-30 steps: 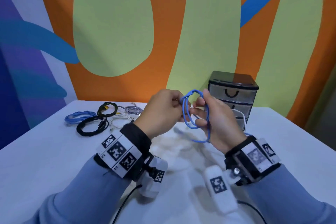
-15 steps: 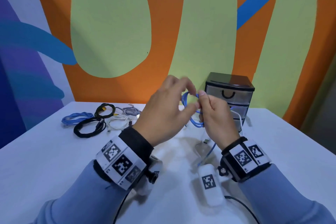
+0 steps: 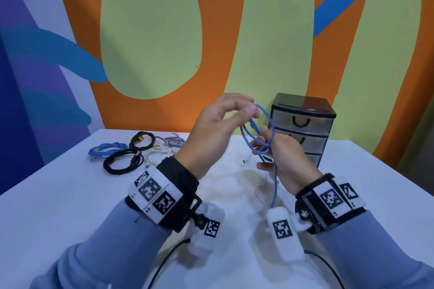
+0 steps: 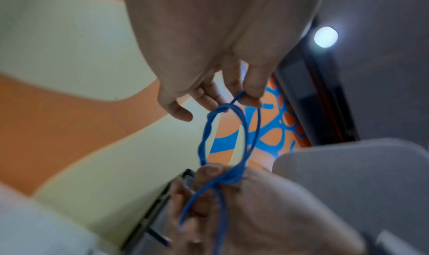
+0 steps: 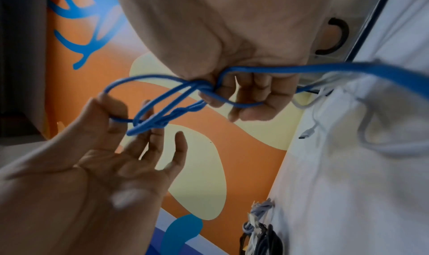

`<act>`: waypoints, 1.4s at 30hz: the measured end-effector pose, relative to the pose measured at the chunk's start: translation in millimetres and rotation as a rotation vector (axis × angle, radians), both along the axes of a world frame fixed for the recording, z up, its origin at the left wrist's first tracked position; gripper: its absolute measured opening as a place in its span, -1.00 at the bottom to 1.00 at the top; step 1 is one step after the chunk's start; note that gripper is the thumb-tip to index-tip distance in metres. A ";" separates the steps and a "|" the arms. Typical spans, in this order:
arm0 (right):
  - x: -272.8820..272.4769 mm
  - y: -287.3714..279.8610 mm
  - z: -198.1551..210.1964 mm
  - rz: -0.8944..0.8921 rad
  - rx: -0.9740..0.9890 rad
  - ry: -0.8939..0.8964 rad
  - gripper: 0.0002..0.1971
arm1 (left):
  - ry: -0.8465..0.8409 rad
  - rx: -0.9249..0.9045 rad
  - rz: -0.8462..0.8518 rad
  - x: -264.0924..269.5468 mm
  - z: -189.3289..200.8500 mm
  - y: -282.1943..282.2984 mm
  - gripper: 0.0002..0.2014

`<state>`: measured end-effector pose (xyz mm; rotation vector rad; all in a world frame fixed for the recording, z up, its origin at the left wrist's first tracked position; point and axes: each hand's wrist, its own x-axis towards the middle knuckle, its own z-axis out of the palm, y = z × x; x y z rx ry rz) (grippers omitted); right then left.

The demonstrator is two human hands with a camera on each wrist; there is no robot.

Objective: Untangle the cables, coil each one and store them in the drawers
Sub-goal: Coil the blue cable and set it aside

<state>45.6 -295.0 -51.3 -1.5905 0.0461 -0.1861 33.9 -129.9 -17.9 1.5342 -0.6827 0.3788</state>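
Since half a second ago the left hand (image 3: pixel 211 129) has lifted up and away from the right hand (image 3: pixel 279 157), drawing the top of the blue cable (image 3: pixel 257 135) loop upward, so the coil now stands taller and more open between the two grips. A second ago both hands sat close together on a compact loop.

Left hand: thumb and forefinger pinch the upper bend of the loop; the other fingers (image 5: pixel 178 148) are spread and free. Right hand: fingers curled round the bundled crossing at the bottom of the loop, with one tail hanging below that grip toward the table (image 3: pixel 70 195).

We judge this as one more wrap being formed or tightened; the coil is not yet finished, and the drawer unit (image 3: pixel 303 129) just beyond the right hand has its visible drawers closed.

Unclear points:
- The wrist views are blurred, so we cannot tell whether the twist near the left pinch is a real knot.
- The lower tail's end is hidden behind the right wrist camera.
- A white cable (image 3: pixel 246 162) lies below the grips, partly covered.
- Other coiled cables (image 3: pixel 122 162) lie well to the left.
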 end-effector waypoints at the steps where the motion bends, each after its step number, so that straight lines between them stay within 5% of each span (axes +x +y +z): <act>1: -0.7 1.7 0.4 -0.010 0.020 0.015 -0.69 | 0.089 -0.142 -0.045 -0.1 2.4 0.6 -0.81; 4: -2.2 5.4 1.2 0.002 0.028 0.023 -0.67 | 0.283 -0.481 -0.200 2.0 7.1 4.5 -0.74; 8: -3.3 5.6 2.6 -0.005 0.102 0.038 -0.54 | 0.397 -0.679 -0.308 6.3 11.3 12.3 -0.72; 16: -0.1 -10.5 7.3 0.076 0.462 0.153 -0.54 | 0.436 -0.724 -0.261 15.7 21.6 23.0 -0.78; 20: 5.8 -15.8 18.5 0.256 0.929 0.146 -0.55 | 0.511 -0.620 -0.183 23.0 14.0 21.5 -0.81; 23: 11.2 -9.9 31.8 0.345 1.084 0.137 -0.62 | 0.590 -0.599 -0.187 24.9 1.9 19.5 -0.84; 26: 16.0 1.0 36.3 0.360 1.088 0.105 -0.77 | 0.596 -0.586 -0.174 22.5 -1.8 17.2 -0.85; 34: 26.8 21.2 25.7 0.367 1.093 0.045 -0.55 | 0.354 -0.450 -0.191 9.9 2.4 22.1 -0.86; 42: 8.6 47.1 20.2 0.226 0.498 -0.207 -0.65 | 0.149 -0.226 -0.182 -1.2 3.5 26.3 -0.86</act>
